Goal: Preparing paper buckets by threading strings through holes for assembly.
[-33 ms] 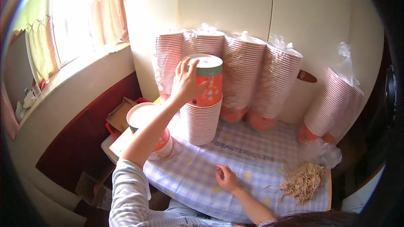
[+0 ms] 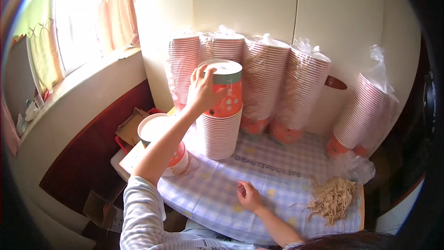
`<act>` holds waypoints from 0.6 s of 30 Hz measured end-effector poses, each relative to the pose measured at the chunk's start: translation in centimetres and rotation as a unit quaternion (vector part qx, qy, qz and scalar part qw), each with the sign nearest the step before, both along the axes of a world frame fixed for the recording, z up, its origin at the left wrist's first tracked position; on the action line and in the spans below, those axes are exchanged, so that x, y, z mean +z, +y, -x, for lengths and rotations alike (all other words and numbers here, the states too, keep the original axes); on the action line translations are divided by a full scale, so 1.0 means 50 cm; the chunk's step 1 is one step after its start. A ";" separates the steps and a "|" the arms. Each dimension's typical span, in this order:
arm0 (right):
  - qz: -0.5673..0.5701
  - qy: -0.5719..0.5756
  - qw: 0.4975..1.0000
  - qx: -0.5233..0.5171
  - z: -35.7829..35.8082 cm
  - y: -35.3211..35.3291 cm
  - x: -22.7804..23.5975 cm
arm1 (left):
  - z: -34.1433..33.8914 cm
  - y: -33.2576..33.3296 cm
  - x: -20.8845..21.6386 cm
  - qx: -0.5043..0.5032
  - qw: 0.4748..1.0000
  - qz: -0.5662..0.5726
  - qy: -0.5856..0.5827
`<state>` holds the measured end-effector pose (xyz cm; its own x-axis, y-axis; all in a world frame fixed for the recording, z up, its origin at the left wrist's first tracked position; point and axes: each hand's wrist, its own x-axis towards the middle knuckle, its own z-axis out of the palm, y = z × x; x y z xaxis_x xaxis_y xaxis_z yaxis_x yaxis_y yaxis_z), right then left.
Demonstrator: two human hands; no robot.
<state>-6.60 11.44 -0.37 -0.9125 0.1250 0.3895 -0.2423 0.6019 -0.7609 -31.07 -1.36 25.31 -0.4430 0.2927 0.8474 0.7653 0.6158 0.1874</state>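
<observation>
My left hand (image 2: 202, 90) is raised to an orange paper tub (image 2: 226, 96) with a grey-green band. The tub stands upside down, white base up, on a tall stack of white-rimmed tubs (image 2: 218, 134). My fingers curve around its upper left side and my thumb lies across its front. Low over the near part of the table, my right hand (image 2: 249, 196) has its fingers curled in, with nothing visible in them. Partly behind my left forearm stands a shorter tub stack (image 2: 178, 163), topped by another tub (image 2: 156, 128); my arm hides some of it.
Several plastic-wrapped tub stacks (image 2: 266, 76) line the wall, with more wrapped stacks (image 2: 360, 111) at the right. On the checked tablecloth (image 2: 277, 203) lies a bundle of tan strings (image 2: 334, 200) beside a crumpled clear bag (image 2: 358, 169). A cardboard box (image 2: 101, 209) sits at lower left.
</observation>
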 end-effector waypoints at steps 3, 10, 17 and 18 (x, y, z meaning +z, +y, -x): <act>0.021 -0.010 1.000 -0.006 0.003 0.005 -0.003 | -0.005 0.004 0.012 -0.014 0.999 -0.039 -0.025; 0.019 0.003 1.000 -0.008 0.003 0.005 -0.016 | -0.038 0.018 0.045 0.015 0.996 -0.029 -0.088; -0.028 0.045 0.999 -0.007 -0.002 -0.002 -0.005 | -0.041 0.009 0.109 0.016 0.994 -0.101 -0.029; -0.038 0.065 0.997 -0.008 -0.002 -0.004 -0.004 | -0.048 0.004 0.123 0.026 0.994 -0.108 -0.008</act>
